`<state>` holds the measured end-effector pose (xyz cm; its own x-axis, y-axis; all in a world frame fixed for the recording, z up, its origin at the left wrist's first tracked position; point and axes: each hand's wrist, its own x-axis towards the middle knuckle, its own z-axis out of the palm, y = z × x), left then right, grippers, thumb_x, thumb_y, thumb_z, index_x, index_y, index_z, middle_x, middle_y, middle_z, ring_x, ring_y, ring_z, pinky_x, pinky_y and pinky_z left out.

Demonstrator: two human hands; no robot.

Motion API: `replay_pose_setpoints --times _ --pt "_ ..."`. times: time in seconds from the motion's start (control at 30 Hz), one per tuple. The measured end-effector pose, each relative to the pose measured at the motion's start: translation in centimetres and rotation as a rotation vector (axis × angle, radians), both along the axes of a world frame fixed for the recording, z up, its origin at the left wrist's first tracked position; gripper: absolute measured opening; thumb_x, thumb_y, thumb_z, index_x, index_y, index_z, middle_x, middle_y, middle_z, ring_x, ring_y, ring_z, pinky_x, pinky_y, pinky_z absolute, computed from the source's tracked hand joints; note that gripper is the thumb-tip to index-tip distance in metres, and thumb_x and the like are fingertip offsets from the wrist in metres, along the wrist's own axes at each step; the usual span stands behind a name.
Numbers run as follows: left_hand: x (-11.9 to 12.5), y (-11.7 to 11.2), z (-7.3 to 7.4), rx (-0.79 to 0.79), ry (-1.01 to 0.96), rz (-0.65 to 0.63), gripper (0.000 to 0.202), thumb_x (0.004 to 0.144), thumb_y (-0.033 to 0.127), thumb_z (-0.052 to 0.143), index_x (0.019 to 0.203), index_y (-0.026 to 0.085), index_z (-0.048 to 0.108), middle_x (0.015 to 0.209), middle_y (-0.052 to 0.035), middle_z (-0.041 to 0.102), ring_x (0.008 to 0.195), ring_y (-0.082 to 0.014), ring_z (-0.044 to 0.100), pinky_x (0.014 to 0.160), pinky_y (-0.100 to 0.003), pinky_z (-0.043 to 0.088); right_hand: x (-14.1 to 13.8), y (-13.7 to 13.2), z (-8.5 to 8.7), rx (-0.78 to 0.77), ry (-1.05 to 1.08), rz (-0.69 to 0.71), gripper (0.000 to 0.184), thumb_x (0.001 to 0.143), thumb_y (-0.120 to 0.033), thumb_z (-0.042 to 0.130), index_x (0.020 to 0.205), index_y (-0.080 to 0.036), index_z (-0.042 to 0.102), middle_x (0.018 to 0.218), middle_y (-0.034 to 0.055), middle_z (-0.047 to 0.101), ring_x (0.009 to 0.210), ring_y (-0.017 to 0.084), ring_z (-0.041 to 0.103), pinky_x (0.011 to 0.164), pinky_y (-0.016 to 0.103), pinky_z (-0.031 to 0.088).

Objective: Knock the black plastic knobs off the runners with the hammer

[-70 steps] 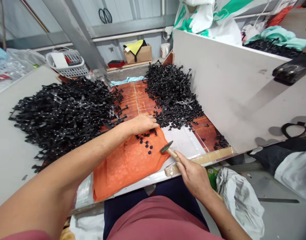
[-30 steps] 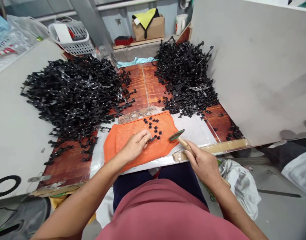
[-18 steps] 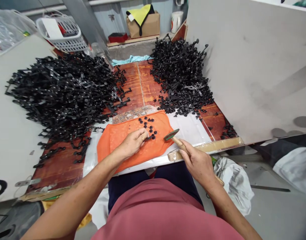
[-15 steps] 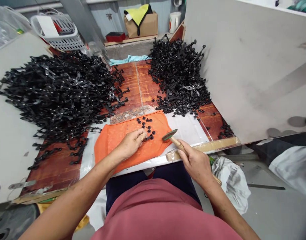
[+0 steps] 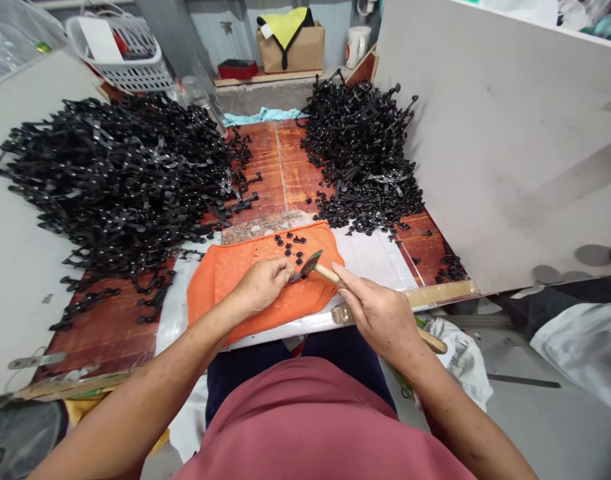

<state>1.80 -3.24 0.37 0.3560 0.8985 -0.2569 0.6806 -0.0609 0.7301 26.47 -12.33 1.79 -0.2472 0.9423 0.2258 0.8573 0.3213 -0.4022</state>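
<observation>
My right hand (image 5: 382, 313) is wrapped round the wooden handle of a small hammer (image 5: 328, 272), whose dark greenish head is over the orange cloth (image 5: 245, 267). The head is right at a small black plastic part (image 5: 296, 276); contact cannot be made out. My left hand (image 5: 265, 283) pinches this part's near end, fingertips low against the cloth. Several loose round black pieces (image 5: 288, 245) are scattered on the cloth just beyond my fingers. The hammer head partly hides the held part and the pieces beside it.
Large heaps of black plastic parts flank the cloth, a left heap (image 5: 120, 173) and a right heap (image 5: 360, 153). Grey boards, one the right board (image 5: 495, 147), rise on both sides. A white basket (image 5: 140, 70), a cardboard box (image 5: 300, 50) and a mug (image 5: 356, 47) stand at the back.
The hammer has swung left and down, from right of the loose pieces to the part at my left fingertips. My left hand keeps its pinch almost in place.
</observation>
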Motion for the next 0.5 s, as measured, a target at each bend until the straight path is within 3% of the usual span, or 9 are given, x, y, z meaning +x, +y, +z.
replay_pose_setpoints --times 0.17,0.3,0.5 --pt "-0.1 0.1 -0.4 0.025 0.009 -0.007 0.025 0.091 0.033 0.043 0.071 0.02 0.05 0.065 0.0019 0.049 0.063 -0.0137 0.043 0.059 -0.025 0.03 -0.4 0.6 0.2 0.062 -0.038 -0.011 0.049 0.109 -0.028 0.045 0.158 -0.028 0.046 0.111 0.0061 0.078 0.086 0.02 0.074 0.074 0.028 0.054" --pt "-0.4 0.3 -1.0 0.03 0.009 -0.024 0.024 0.091 0.033 0.042 0.071 0.02 0.048 0.066 0.0016 0.049 0.063 -0.0137 0.044 0.059 -0.025 0.03 -0.6 0.7 -0.4 0.011 -0.141 0.007 0.048 0.107 -0.027 0.046 0.155 -0.025 0.05 0.1 0.0057 0.078 0.074 0.021 0.072 0.063 0.03 0.05" --pt "-0.4 0.3 -1.1 0.039 0.027 -0.027 0.025 0.092 0.033 0.042 0.073 0.02 0.051 0.067 0.0013 0.051 0.064 -0.0144 0.046 0.061 -0.026 0.03 -0.7 0.5 -0.6 0.024 -0.127 -0.02 0.05 0.108 -0.028 0.043 0.158 -0.024 0.047 0.093 0.0066 0.076 0.07 0.02 0.069 0.065 0.03 0.05"
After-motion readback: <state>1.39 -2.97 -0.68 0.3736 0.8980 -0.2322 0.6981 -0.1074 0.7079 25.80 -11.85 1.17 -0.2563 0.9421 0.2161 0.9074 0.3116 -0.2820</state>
